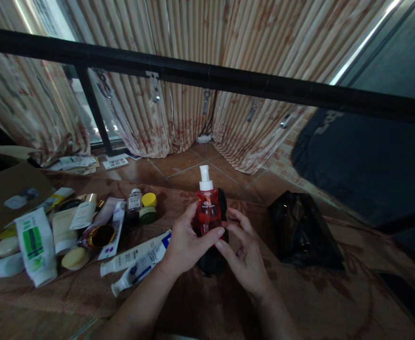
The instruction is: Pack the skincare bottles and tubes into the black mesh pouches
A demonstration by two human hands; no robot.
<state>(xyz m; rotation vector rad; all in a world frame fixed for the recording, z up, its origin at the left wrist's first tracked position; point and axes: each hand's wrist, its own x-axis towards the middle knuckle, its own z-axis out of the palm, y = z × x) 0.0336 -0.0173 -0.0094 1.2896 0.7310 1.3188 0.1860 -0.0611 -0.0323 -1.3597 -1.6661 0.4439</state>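
Observation:
My left hand is wrapped round a red see-through bottle with a white pump top and white print. The bottle stands upright, its lower part hidden behind my thumb. Close on its right side is my right hand, with curved fingers held apart and the thumb tip by the left thumb; whether it touches the bottle is hard to see. Something black shows behind and below the bottle, mostly covered by my hands. Two white tubes lie beside my left wrist.
On the brown patterned cloth at left lie several tubes, jars and bottles, with a green-labelled white tube among them. A cardboard box stands behind. At right sits a black plastic bag. A dark rail crosses in front of curtains.

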